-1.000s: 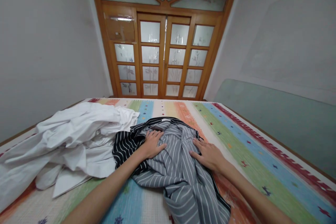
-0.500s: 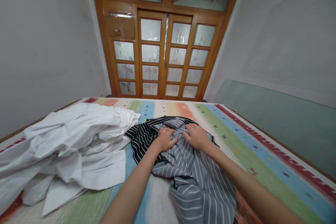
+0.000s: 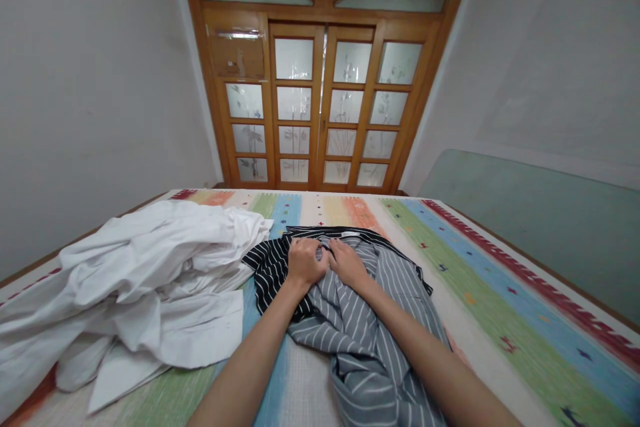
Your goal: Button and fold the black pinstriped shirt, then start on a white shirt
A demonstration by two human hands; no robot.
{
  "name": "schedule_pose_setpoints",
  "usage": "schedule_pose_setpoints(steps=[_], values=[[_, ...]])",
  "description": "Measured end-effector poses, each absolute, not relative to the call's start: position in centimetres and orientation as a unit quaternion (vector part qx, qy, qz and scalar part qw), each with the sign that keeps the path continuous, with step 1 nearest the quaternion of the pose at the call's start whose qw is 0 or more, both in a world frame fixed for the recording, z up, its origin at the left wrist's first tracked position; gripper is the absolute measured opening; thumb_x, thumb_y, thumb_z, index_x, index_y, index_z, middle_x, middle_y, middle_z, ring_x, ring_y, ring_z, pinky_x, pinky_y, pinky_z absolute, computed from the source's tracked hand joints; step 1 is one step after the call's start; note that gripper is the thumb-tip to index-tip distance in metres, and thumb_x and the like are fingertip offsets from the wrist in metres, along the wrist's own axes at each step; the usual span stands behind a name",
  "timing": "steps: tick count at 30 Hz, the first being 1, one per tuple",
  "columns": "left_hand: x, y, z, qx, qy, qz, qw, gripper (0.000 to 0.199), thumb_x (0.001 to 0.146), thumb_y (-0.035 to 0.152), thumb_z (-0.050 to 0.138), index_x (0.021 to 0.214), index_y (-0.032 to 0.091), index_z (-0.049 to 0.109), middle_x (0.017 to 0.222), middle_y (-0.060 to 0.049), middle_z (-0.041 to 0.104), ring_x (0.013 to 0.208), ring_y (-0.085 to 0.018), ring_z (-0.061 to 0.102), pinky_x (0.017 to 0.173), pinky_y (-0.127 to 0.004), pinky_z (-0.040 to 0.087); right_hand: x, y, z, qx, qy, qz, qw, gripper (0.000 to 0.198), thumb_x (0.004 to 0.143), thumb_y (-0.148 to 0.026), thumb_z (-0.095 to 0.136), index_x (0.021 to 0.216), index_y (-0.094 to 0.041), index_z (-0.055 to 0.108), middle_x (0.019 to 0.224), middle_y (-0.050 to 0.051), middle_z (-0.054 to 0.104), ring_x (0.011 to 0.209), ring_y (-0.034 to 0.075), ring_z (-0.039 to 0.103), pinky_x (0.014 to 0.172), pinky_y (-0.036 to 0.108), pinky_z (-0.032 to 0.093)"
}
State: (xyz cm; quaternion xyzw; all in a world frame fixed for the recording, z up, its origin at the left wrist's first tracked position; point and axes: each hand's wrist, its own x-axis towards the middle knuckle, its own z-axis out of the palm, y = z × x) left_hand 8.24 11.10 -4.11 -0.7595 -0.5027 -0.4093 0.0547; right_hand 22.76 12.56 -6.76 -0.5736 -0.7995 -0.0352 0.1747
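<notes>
A crumpled striped shirt (image 3: pixel 370 333) lies in front of me, its grey, white-striped side facing up. A black, white-striped part of it (image 3: pixel 273 273) shows at the left and along the far edge. My left hand (image 3: pixel 306 263) is closed on the fabric near the far end, its fingers curled into the cloth. Right beside it, my right hand (image 3: pixel 349 263) pinches the same shirt, the two thumbs almost meeting. A small white label (image 3: pixel 351 234) shows just beyond the right hand. The fingertips are partly hidden by the cloth.
To the left a heap of white clothing (image 3: pixel 150 267) lies close against the shirt's black part. Both rest on a colourful striped bedspread (image 3: pixel 480 307). A pale green panel (image 3: pixel 540 213) borders the right side. Wooden glass-paned doors (image 3: pixel 320 107) stand beyond the far edge.
My hands have come together, the right one moving left toward the left hand, and both now grip the fabric. Grey cloth is spread further at the right. The view has shifted slightly.
</notes>
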Motion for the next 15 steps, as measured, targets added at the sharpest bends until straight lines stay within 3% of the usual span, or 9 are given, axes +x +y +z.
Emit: schedule_pose_setpoints(steps=[4,6,10,13,15], values=[[6.5,12.3,-2.9,-0.638,-0.654,-0.407,0.014,0.038,0.079,0.024,0.057,0.115,0.012,0.058,0.121,-0.017,0.065,0.116,-0.033,0.055,0.098,-0.044,0.040,22.4,12.2,-6.2,-0.582,-0.795,-0.040,0.165,0.043,0.096,-0.025,0.037,0.130,-0.009,0.058,0.140,0.018,0.054,0.132,0.026,0.047,0.110,0.039,0.034],[5.2,13.0,-2.7,-0.582,-0.707,-0.399,-0.056,0.052,0.079,0.027,0.059,0.126,0.009,0.049,0.128,-0.022,0.059,0.120,-0.035,0.053,0.098,-0.044,0.041,22.3,12.3,-6.2,-0.580,-0.799,-0.040,0.151,0.046,0.096,-0.026,0.036,0.134,-0.007,0.054,0.143,0.017,0.050,0.135,0.027,0.043,0.111,0.040,0.032],[2.6,14.4,-3.0,-0.502,-0.727,-0.414,-0.217,0.055,0.077,0.030,0.065,0.125,0.010,0.049,0.109,-0.017,0.068,0.108,-0.031,0.063,0.092,-0.040,0.046,22.4,12.5,-6.4,-0.571,-0.810,-0.024,0.126,0.051,0.098,-0.029,0.033,0.142,-0.007,0.046,0.150,0.016,0.041,0.140,0.029,0.035,0.114,0.044,0.026],[1.9,15.1,-3.5,-0.479,-0.711,-0.435,-0.276,0.044,0.074,0.025,0.066,0.116,0.015,0.057,0.095,-0.009,0.072,0.097,-0.028,0.067,0.088,-0.038,0.050,22.5,12.8,-6.5,-0.562,-0.819,0.001,0.117,0.053,0.099,-0.032,0.032,0.145,-0.008,0.042,0.153,0.015,0.036,0.143,0.029,0.030,0.115,0.045,0.022],[2.2,15.1,-3.5,-0.504,-0.672,-0.463,-0.284,0.044,0.072,0.016,0.062,0.117,0.016,0.059,0.097,-0.008,0.073,0.096,-0.025,0.068,0.089,-0.037,0.051,22.7,13.2,-6.7,-0.556,-0.822,0.027,0.119,0.055,0.099,-0.035,0.033,0.146,-0.009,0.040,0.154,0.014,0.033,0.144,0.028,0.027,0.116,0.045,0.020]])
